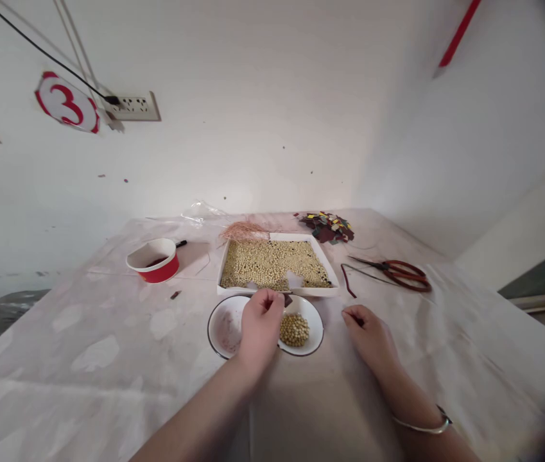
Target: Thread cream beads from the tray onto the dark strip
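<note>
My left hand (260, 324) hovers over two white bowls, fingers pinched around something small and dark at the fingertips. The left bowl (224, 327) looks nearly bare with a reddish smear; the right bowl (311, 321) holds a heap of tan beads (294, 329). Just beyond them stands a white rectangular tray (226, 260) filled with the same tan beads. My right hand (371, 337) rests on the table to the right of the bowls, fingers curled, with a small dark bit at the fingertips. A silver bangle sits on that wrist.
A red paper cup (153, 260) stands at the left. Red-handled scissors (400, 271) and a dark cord lie at the right. Coloured paper scraps (327, 227), a bundle of copper wire (243, 230) and a clear plastic bag lie behind the tray. White walls enclose the table.
</note>
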Demonstrator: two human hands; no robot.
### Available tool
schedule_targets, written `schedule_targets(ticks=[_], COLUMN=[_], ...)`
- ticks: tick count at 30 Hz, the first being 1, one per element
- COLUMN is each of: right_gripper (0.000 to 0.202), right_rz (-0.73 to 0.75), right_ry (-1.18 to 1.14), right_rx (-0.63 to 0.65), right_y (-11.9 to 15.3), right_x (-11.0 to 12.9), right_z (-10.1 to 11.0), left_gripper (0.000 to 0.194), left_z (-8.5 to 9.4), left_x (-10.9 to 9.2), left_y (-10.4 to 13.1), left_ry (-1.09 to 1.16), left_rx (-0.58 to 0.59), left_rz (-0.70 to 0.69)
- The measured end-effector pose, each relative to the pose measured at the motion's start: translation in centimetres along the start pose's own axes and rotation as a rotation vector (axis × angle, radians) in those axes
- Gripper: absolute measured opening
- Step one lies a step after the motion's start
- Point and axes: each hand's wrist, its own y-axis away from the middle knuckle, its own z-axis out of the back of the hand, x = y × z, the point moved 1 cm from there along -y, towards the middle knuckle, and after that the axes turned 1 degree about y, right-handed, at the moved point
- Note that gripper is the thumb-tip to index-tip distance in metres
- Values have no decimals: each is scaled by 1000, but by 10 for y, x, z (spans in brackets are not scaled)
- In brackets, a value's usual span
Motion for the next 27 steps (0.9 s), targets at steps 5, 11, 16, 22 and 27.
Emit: schedule_targets(ticks=[5,11,16,22,27], right_gripper=[23,20,22,23,16], right_rz=[3,26,18,55,69], right_ry=[92,135,163,184,133], right_rx=[5,2,-2,-24,-61], right_y=[0,0,1,2,2], right_x=[3,1,-2,-3,-3], right_z=[-4,-5,-6,-8,-9], left_gripper=[17,20,24,24,19], left_z=[1,-2,-2,3,4], left_x=[0,5,9,5,0], left_y=[0,-1,-2,-1,3], left_ry=[-34,-118,-179,-203,-229], left_rx=[-9,32,58,60,50], left_rz=[-21,-45,-47,-62,-105])
